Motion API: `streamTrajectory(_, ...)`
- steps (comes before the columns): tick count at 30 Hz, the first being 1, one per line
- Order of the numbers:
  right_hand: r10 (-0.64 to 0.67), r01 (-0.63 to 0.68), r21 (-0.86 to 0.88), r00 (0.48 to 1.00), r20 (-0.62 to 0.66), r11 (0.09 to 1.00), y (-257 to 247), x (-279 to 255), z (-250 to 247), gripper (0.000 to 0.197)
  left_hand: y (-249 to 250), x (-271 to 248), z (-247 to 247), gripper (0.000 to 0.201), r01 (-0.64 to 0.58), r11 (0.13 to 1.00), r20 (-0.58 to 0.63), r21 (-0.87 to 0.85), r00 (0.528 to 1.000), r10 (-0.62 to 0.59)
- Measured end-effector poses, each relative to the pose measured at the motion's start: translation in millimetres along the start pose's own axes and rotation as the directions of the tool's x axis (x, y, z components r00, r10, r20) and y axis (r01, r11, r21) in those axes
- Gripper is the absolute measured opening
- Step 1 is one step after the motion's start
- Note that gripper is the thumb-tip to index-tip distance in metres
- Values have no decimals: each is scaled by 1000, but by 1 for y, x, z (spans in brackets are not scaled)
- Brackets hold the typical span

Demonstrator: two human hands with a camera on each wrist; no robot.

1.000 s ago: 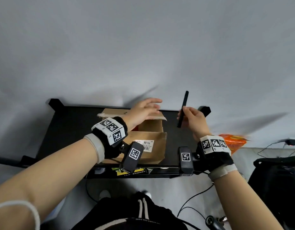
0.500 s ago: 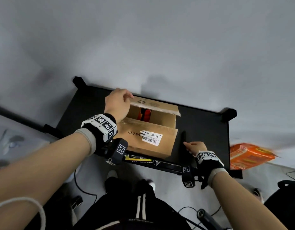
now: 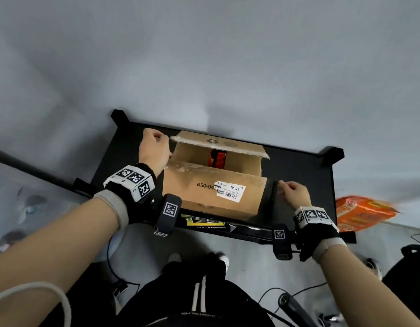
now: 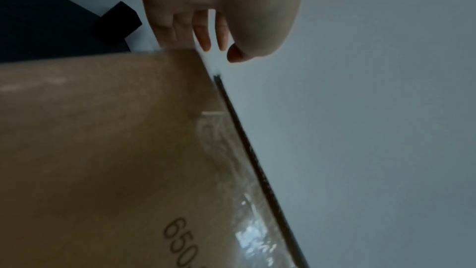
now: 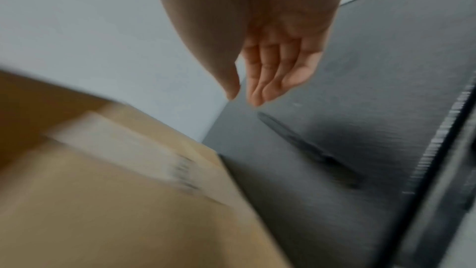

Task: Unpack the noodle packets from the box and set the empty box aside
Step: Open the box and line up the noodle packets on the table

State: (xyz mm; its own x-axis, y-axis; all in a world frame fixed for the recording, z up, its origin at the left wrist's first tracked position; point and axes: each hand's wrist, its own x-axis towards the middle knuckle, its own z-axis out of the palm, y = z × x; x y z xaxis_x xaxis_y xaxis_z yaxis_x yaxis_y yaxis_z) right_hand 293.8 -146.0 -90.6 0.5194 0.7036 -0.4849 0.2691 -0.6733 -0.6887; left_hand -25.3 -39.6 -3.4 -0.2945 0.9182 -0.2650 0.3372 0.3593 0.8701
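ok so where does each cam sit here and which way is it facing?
Head: on the person's head, facing down and forward at the cardboard box on the black table; both forearms, left hand and right hand show.
Left wrist: under the left wrist, facing along the fingers toward the box side printed 650; palm shows.
Right wrist: under the right wrist, facing along open fingers over the black cutter; palm shows.
Shared: all see the box.

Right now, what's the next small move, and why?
Probably the right hand, open beside the thin black cutter on the black table, reaches for the brown cardboard box's near flap, which covers the red packets; the left hand is at the far flap.
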Motion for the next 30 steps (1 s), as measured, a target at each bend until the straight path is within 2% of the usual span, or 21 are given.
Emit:
streamTrajectory(1,-49,43,105,997,55,993,-11,-11,-3,30,1,-1,-5,10,66,998,96,-8,993,-65)
streamTrajectory(3,-157,105,269,971,181,957,-35,-36,-7,29,4,-7,-18,13,133,989,333,61,932,-146)
streamTrajectory(4,-210,128,324,949,233,937,-46,-51,-8,29,6,-10,-28,16,100,984,458,144,875,-156)
streamTrajectory(5,-255,147,350,924,286,925,-57,-64,-10,29,6,-11,-35,19,33,973,578,230,799,-164)
streamTrajectory(6,-285,165,337,894,346,927,-65,-74,-12,29,6,-13,-41,21,-44,953,687,301,702,-185)
streamTrajectory(8,-273,210,180,829,487,961,-73,-94,-13,28,2,-16,-50,21,-168,904,829,394,490,-270)
streamTrajectory(9,-221,233,52,798,560,971,-72,-102,-11,28,-1,-18,-53,24,-202,886,860,418,402,-315)
streamTrajectory(10,-151,251,-80,775,614,965,-69,-108,-9,27,-4,-20,-54,32,-210,874,871,438,341,-354)
streamTrajectory(11,-84,258,-184,764,640,949,-64,-112,-6,28,-8,-21,-54,38,-199,865,869,460,300,-393)
streamTrajectory(13,-4,208,-252,779,627,945,-50,-118,3,31,-18,-27,-52,36,-183,844,853,504,260,-453)
streamTrajectory(15,18,139,-219,806,591,966,-42,-121,12,30,-28,-30,-48,32,-133,835,825,534,298,-480)
streamTrajectory(17,27,99,-197,833,552,975,-40,-124,18,26,-36,-34,-43,29,-131,832,795,540,404,-452)
streamTrajectory(19,37,97,-230,854,518,968,-42,-126,24,25,-41,-38,-39,32,-271,788,742,552,592,-316)
streamTrajectory(20,43,114,-280,866,499,953,-44,-126,27,25,-42,-41,-36,36,-367,732,690,574,698,-192)
streamTrajectory(21,50,136,-345,876,480,929,-45,-126,30,26,-42,-45,-33,41,-438,662,620,609,783,-52)
streamTrajectory(22,57,155,-414,888,456,897,-49,-127,34,29,-41,-50,-29,47,-472,609,550,638,833,69)
streamTrajectory(23,62,168,-475,900,431,864,-52,-127,36,32,-41,-53,-24,57,-489,577,504,654,851,150)
streamTrajectory(24,64,180,-529,910,409,830,-57,-128,38,33,-40,-55,-18,69,-503,548,493,668,851,179)
streamTrajectory(27,27,239,-680,934,356,694,-75,-129,38,35,-36,-57,1,101,-516,526,578,676,814,57)
streamTrajectory(28,4,253,-708,941,340,660,-83,-129,36,33,-34,-56,6,105,-496,539,591,681,807,-3)
streamTrajectory(30,-33,264,-711,947,321,652,-96,-123,32,35,-33,-53,12,106,-461,546,591,699,802,-81)
